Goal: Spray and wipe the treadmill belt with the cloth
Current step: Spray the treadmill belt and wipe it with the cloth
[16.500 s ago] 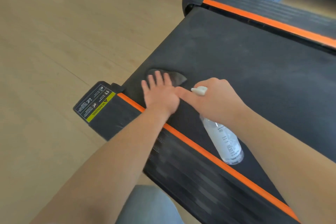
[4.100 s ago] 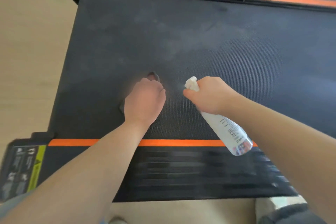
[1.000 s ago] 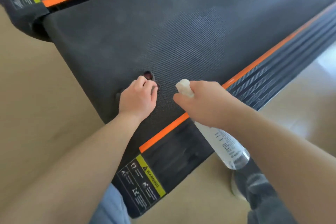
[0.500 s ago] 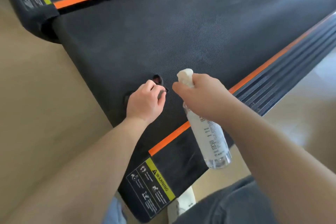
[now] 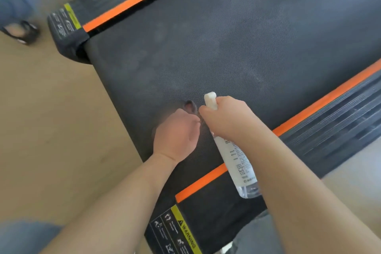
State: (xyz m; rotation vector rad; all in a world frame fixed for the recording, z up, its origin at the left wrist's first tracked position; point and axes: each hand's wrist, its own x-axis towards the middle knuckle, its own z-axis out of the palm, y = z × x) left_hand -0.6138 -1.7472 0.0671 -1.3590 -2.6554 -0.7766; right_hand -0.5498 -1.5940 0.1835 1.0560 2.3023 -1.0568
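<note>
The black treadmill belt [image 5: 237,43] runs diagonally across the view between two orange-striped side rails. My left hand [image 5: 177,134] is curled around a dark cloth [image 5: 190,106] on the belt near its rear end; only a small fold of the cloth shows past my knuckles. My right hand [image 5: 226,117] grips a clear spray bottle [image 5: 237,163] just right of the left hand. The bottle's white nozzle sticks up above my fist, over the belt, and its base slants back toward me. A faint pale smear lies on the belt ahead of the nozzle.
The near side rail [image 5: 329,121] with its orange stripe passes under my right forearm. A warning label [image 5: 179,231] sits on the rear corner cap. Tan floor [image 5: 51,119] lies left. Another person's foot in a dark sandal [image 5: 22,31] stands at the upper left.
My view has swung a little, so the belt's rear end sits further right. Both hands have kept their hold, the left on the cloth, the right on the bottle, and stand closer together.
</note>
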